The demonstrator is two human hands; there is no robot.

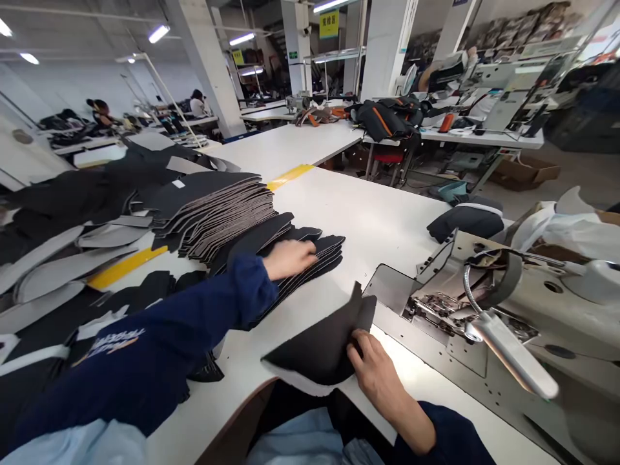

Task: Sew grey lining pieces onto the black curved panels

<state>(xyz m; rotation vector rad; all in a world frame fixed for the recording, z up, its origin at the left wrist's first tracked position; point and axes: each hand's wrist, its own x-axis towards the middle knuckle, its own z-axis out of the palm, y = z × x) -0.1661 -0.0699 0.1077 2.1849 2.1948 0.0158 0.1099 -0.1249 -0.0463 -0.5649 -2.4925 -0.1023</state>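
Note:
My left hand (pixel 290 258) reaches over a fanned stack of dark cut fabric pieces (pixel 329 255). Its fingers are smeared by motion, so whether they grip a piece cannot be told. Near the table's front edge, my right hand (pixel 375 368) pinches the right side of a dark fabric panel (pixel 314 349). This panel is curved along its lower edge, with a pale underside showing there, and part of it hangs past the table edge. A narrow dark strip stands up at its upper right corner.
A sewing machine (pixel 533 297) with a lamp (pixel 516 355) occupies the right. Behind my left arm rises a tall pile of dark panels (pixel 227 206), with grey curved pieces (pixel 62 265) further left. Yellow tape (pixel 290 175) marks the white table (pixel 378 206). Other people work far back.

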